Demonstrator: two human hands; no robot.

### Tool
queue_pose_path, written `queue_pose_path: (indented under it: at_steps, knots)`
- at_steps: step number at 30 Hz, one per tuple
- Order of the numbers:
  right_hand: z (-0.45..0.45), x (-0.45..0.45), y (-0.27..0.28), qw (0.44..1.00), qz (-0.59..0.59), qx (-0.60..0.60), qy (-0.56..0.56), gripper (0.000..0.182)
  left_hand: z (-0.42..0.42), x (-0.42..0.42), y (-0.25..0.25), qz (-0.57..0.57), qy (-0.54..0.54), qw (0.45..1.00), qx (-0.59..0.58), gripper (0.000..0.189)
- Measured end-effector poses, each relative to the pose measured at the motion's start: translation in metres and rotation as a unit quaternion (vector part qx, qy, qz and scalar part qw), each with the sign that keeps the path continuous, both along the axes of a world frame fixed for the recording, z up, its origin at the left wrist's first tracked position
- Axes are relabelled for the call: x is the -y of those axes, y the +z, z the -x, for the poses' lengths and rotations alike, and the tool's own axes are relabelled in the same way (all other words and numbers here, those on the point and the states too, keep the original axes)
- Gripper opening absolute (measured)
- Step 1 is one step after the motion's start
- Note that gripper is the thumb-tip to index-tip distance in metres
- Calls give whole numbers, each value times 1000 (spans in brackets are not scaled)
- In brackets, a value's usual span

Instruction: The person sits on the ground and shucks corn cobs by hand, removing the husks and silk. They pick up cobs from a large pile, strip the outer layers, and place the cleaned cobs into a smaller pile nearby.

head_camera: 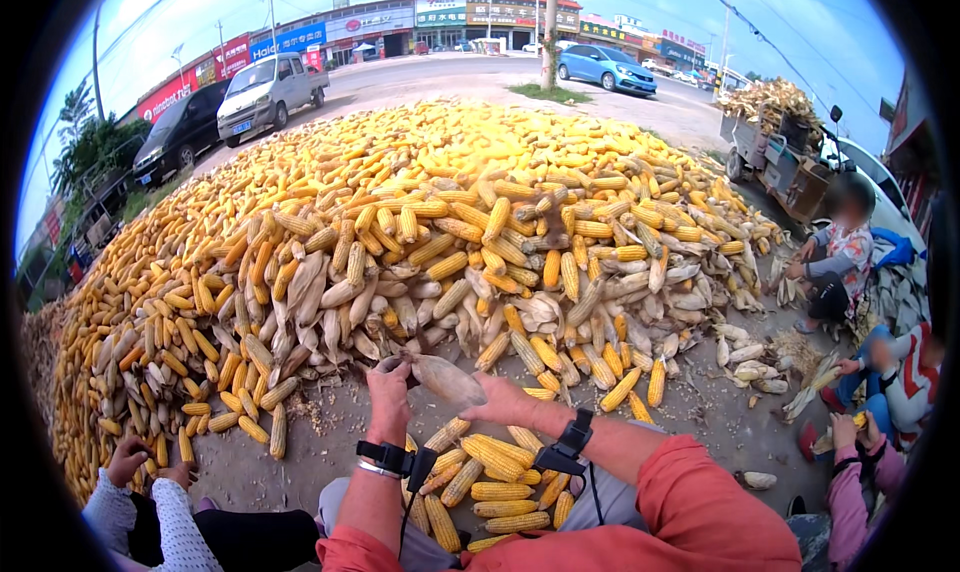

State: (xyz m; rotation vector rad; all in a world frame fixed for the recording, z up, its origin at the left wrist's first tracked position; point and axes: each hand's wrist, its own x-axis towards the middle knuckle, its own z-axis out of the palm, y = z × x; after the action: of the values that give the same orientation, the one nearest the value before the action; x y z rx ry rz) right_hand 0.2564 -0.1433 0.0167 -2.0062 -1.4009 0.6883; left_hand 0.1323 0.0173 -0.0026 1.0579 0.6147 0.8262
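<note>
Between my two hands is one ear of corn in its dry husk [448, 381], lying nearly level. My left hand [388, 392] grips its stalk end, and my right hand [491, 398] holds the other end. Both wrists wear black straps with small devices. Below my forearms, husked yellow corn ears [504, 491] lie piled between my legs. Just beyond my hands rises a large heap of corn [465, 189], mostly bare yellow cobs, with unhusked ears [307, 291] along its near side.
At the lower left are another person's hands [154, 463] beside the heap. Several people sit on the right, some holding corn. Loose husked and unhusked ears [750, 353] lie on the ground there. A loaded cart [772, 152], parked vehicles and a utility pole [550, 36] stand beyond the heap.
</note>
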Motion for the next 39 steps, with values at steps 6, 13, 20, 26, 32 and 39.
queue_pose_path:
  at_steps: [6,13,20,26,32,39]
  knots:
    - [3,-5,-6,998,-33,45,-20,60,-8,-1,-7,74,51,996,24,17]
    - [-5,-14,-24,991,-128,34,-9,66,-15,-19,-28,294,-26,947,127,23]
    - [1,-17,-13,996,-79,0,-37,66,-15,-10,-19,230,-33,964,128,20]
    - [-6,-20,-37,982,-173,73,-11,67,-16,-11,-30,165,-76,971,154,23]
    - [-2,-33,-38,979,-201,35,-21,67,-11,-13,-47,46,-77,988,128,24]
    - [-8,-56,-38,941,-231,-216,-123,49,-31,16,-5,268,-12,944,190,22]
